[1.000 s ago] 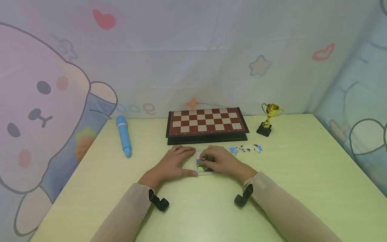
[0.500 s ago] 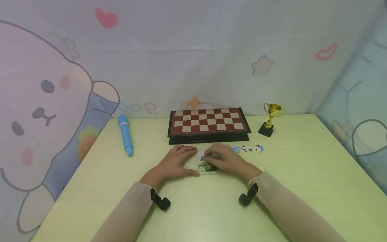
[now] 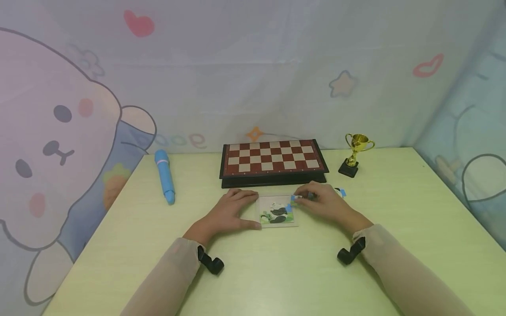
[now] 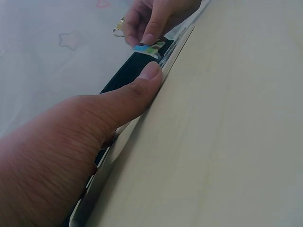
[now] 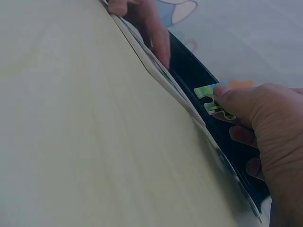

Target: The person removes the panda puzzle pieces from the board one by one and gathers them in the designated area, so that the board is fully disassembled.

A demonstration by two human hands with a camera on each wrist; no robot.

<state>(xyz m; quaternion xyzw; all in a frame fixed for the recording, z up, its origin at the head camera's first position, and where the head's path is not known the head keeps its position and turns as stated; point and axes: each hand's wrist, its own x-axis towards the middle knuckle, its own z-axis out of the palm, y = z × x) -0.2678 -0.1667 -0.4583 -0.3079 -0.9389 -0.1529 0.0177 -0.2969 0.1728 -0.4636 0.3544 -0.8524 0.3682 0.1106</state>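
A puzzle piece (image 5: 204, 91), green and blue, is pinched between thumb and fingers of the right hand (image 3: 322, 202), right of centre in the head view, just at the upper right of the tray (image 3: 278, 226). The tray, at the centre, holds joined pieces (image 3: 276, 216) printed in green, blue, black and white; they fill its lower part and reach higher at the right, and a pale strip shows along the top. The left hand (image 3: 229, 213) rests at the tray's left edge, thumb at the lower corner and fingers at the upper one, stretched apart rather than clenched.

Another piece (image 3: 342, 192) lies just beyond the right hand, partly hidden. Above the tray is a chessboard (image 3: 272, 157); marks along its border are too small to read. A gold trophy (image 3: 359, 142) stands at the upper right, and a blue microphone (image 3: 164, 176) lies on the table (image 3: 253, 281) at the left. Faint mirrored letters on the backdrop (image 3: 245, 96), left of the chessboard, seem to spell "good".

Half a second ago the right hand was over the tray and covered most of the joined pieces; it has since moved right, exposing them. The left hand has stayed in place.
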